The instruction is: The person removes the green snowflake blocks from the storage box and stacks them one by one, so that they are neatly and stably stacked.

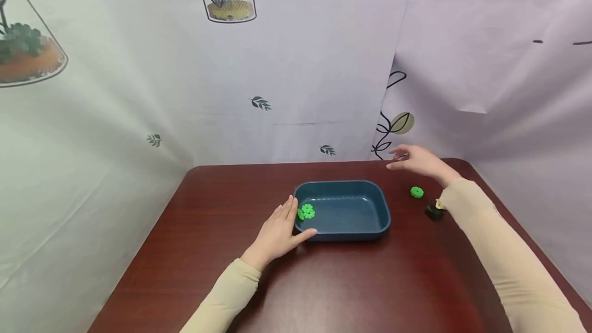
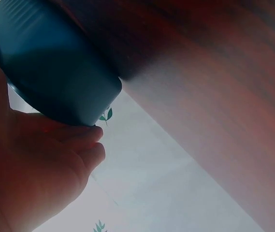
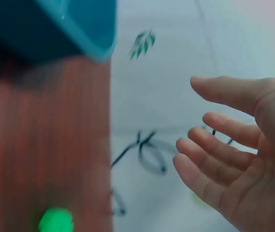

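Observation:
A dark blue rectangular tray (image 1: 342,232) sits on the table. Small green flower-shaped pieces (image 1: 308,211) lie together at its left end. My left hand (image 1: 276,234) rests on the tray's left rim and near-left corner, fingers extended and thumb spread along the front edge. In the left wrist view, the fingers touch the rim of the tray (image 2: 60,63) from outside. Beyond the tray's right side, my right hand (image 1: 418,161) hovers above the table's far edge. Its fingers are loosely bent, with nothing between them in the right wrist view. Nearest to it is another green flower-shaped piece (image 1: 417,191) on the table.
A small black thing with a yellowish part (image 1: 435,213) shows beside the right sleeve; its kind is unclear. The dark red wooden table (image 1: 222,204) meets a pale printed cloth (image 1: 300,66) at the back, and cloth hangs along both sides.

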A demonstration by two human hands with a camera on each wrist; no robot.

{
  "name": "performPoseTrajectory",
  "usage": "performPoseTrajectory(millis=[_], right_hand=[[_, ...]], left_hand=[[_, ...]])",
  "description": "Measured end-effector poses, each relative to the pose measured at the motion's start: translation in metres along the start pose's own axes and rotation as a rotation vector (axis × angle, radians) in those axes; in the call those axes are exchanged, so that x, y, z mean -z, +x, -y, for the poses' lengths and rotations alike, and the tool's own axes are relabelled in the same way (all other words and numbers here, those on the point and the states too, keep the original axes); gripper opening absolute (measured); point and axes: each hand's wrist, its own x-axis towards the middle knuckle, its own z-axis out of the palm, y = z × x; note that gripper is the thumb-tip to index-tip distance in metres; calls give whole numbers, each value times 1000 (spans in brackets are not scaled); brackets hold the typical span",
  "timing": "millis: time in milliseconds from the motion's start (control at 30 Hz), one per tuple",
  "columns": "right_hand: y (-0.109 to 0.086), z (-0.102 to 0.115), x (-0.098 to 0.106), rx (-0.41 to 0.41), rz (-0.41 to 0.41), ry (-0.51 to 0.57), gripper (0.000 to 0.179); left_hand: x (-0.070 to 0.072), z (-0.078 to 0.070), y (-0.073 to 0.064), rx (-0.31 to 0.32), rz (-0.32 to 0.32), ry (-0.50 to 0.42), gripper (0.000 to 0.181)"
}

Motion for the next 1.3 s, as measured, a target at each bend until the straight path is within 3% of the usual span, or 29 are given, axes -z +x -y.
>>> performPoseTrajectory(millis=[267, 500, 900, 1300], right_hand=[[21, 55, -18, 94, 78, 8, 57], [33, 85, -48, 224, 198, -36, 52], [51, 107, -96, 372, 361, -151, 48], [63, 121, -139, 426, 460, -281, 49]], left_hand=[[1, -2, -1, 3, 5, -3, 107], [1, -2, -3, 10, 13, 5, 108], [2, -2, -1, 10, 7, 9, 108], [1, -2, -2, -1, -4, -2, 110]])
